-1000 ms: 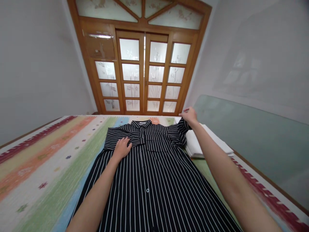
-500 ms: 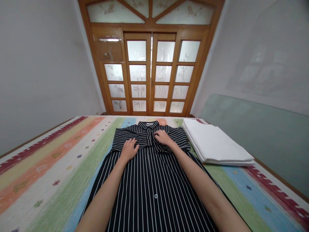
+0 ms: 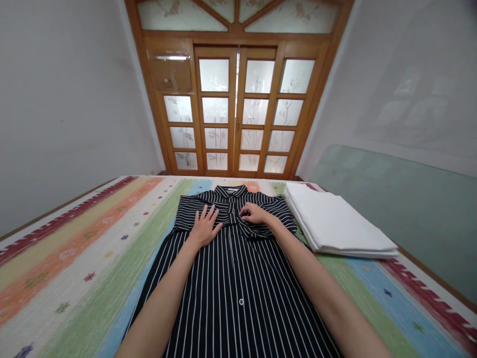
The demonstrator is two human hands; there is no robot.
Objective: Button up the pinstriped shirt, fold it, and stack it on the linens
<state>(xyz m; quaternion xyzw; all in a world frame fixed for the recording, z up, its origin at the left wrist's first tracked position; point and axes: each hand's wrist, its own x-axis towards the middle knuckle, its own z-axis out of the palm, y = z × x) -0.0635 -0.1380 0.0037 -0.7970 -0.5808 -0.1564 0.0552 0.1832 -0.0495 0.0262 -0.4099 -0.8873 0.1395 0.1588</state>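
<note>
A black shirt with thin white stripes (image 3: 238, 278) lies flat on a striped, many-coloured bedcover (image 3: 85, 248), collar at the far end and both sleeves folded in across the chest. My left hand (image 3: 205, 226) rests flat on the left folded sleeve, fingers spread. My right hand (image 3: 252, 214) sits on the folded right sleeve near the shirt's middle, fingers curled and pinching the striped cloth.
A folded stack of white cloth (image 3: 335, 223) lies just right of the shirt. A pale green padded panel (image 3: 402, 199) runs along the bed's right side. Wooden doors with frosted glass panes (image 3: 238, 109) stand beyond the far end. White walls are on both sides.
My right hand carried the right sleeve from the shirt's far right corner in over the chest. My left hand opened its fingers wider on the left sleeve.
</note>
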